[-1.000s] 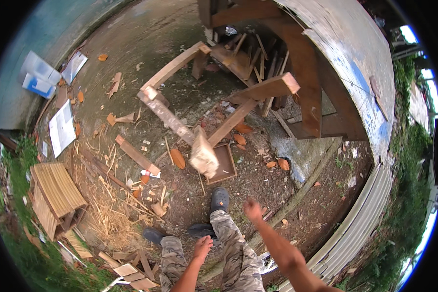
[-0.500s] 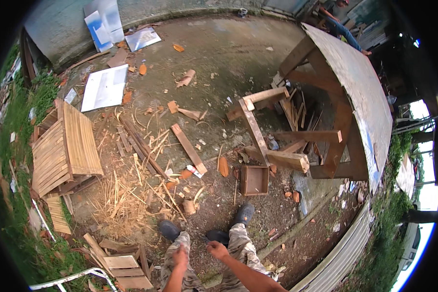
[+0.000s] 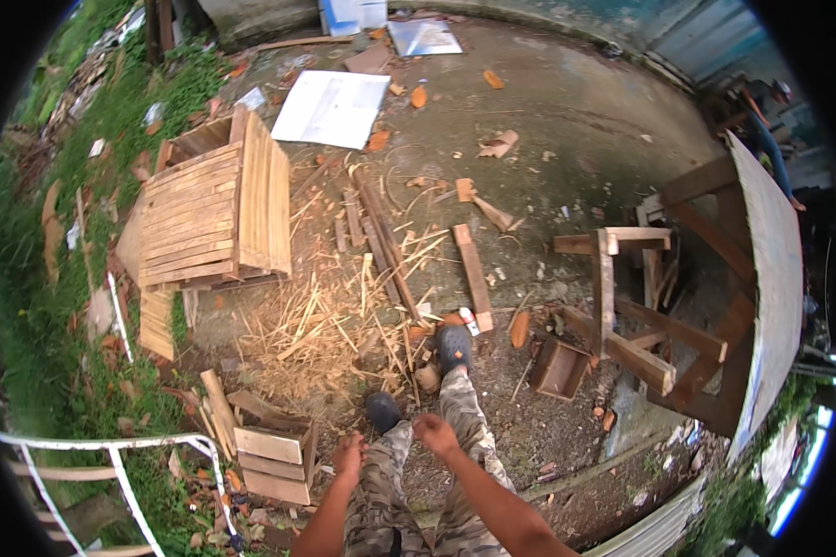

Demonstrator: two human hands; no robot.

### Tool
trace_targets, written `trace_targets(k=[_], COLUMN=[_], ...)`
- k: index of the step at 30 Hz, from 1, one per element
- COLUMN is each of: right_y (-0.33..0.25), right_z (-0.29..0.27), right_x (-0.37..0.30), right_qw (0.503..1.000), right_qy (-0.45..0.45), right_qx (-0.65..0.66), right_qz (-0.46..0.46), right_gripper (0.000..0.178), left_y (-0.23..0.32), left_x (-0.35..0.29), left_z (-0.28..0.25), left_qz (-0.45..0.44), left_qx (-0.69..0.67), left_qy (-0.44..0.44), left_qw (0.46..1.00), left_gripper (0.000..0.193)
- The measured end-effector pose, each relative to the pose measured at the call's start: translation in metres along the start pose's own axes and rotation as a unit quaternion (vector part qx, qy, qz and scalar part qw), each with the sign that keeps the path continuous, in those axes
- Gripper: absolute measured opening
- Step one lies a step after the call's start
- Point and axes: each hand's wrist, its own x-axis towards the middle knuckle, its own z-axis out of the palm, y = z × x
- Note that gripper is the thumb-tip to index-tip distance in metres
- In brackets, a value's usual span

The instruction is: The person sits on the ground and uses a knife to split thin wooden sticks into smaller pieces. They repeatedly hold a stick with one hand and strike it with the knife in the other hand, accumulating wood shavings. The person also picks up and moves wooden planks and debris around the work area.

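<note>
My left hand (image 3: pixel 349 457) is held in front of my left thigh with its fingers curled in. My right hand (image 3: pixel 434 434) hovers over my right leg, fingers bent and closed. Whatever either hand may hold is too small or hidden to make out. Neither touches anything on the ground. Below them are my camouflage trousers and dark clogs, the right foot (image 3: pixel 454 348) ahead of the left (image 3: pixel 383 412). Nearest the left hand stands a small wooden crate (image 3: pixel 271 466). A wooden plank (image 3: pixel 472 278) and an open wooden box (image 3: pixel 561 369) lie ahead of my right foot.
Left stands a slatted wooden structure (image 3: pixel 190 218) beside wood strips (image 3: pixel 320 320). A white metal frame (image 3: pixel 116 446) is at lower left. Right are a timber frame (image 3: pixel 604 288) and a large tilted board (image 3: pixel 773 278). A person (image 3: pixel 762 125) is at far right.
My view has swung left, so the ground things sit farther right in the picture. My right foot has stepped forward beside the plank. Both hands remain raised in front of my legs.
</note>
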Motion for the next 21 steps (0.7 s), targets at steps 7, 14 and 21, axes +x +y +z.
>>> trace_targets(k=[7,14,21], right_y=[-0.027,-0.067,-0.135], right_z=[-0.07,-0.131,-0.112], right_x=[0.105,0.234,0.367], right_qw=[0.991,0.947,0.885], right_qy=[0.03,0.055,0.075], right_qx=[-0.121,-0.314,-0.46], right_qz=[0.041,-0.031,-0.016], right_gripper=[0.032,0.039,0.048], left_y=[0.054,0.113,0.137], left_x=[-0.012,0.07,0.221], left_z=[0.053,0.127,0.18], left_qz=[-0.005,0.032,0.119], left_qx=[0.0,0.061,0.092], left_qy=[0.023,-0.057,-0.131], left_qw=[1.0,0.996,0.98], left_gripper=[0.038,0.045,0.055])
